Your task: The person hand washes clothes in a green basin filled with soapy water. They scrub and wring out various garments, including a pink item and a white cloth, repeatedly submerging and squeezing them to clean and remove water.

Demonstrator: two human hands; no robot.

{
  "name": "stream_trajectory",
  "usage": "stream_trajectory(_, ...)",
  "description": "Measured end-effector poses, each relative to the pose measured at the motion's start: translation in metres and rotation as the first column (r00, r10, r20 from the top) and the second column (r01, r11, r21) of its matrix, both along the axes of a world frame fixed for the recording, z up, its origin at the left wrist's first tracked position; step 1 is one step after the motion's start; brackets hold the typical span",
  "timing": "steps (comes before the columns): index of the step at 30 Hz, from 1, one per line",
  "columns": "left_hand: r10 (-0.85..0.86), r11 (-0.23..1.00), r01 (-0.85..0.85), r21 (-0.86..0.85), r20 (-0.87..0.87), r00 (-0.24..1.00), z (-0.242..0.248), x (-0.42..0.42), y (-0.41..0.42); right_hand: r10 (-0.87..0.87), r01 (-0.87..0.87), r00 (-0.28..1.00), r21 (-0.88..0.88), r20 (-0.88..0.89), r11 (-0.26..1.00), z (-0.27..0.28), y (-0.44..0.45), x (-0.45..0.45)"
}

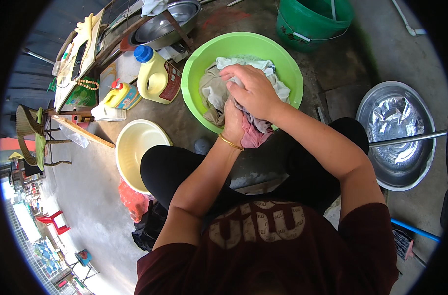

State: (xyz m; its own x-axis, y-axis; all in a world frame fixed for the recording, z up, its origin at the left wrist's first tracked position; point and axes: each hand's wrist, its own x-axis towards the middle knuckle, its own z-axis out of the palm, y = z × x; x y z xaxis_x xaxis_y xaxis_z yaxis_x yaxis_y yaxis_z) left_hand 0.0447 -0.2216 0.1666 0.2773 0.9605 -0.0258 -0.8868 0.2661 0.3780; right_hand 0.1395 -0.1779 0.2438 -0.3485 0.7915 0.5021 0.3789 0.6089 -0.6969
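A light green plastic basin [194, 107] stands on the floor in front of me, with wet white and beige clothes [214, 81] and some suds in it. Over its near rim, my left hand [234, 120], with a gold bangle at the wrist, holds a bunched grey and pink cloth [255, 134]. My right hand [255, 88] lies above the left, curved over the upper part of the same cloth, its fingers pointing left. The pink end hangs just outside the rim. The palms and part of the cloth between them are hidden.
Left of the basin stand a yellow detergent jug [154, 79], a smaller yellow bottle [124, 96] and a cream plastic basin [135, 136]. A green bucket [301, 22] stands beyond at the right. A metal basin [364, 110] lies farther right, with a metal pole across it.
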Motion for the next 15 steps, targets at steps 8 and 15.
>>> stream_trajectory(8, 0.165, 0.986, -0.165, 0.011, 0.024, 0.986, 0.011, -0.005, -0.008, 0.010, -0.028, 0.997, 0.239, 0.076, 0.971, 0.003, -0.039, -0.005)
stream_trajectory(15, 0.129, 0.979, -0.154, -0.131, -0.179, 0.975, 0.039, -0.005, 0.005, -0.217, -0.063, 0.922, -0.679, -0.319, 0.732, -0.013, 0.016, 0.022)
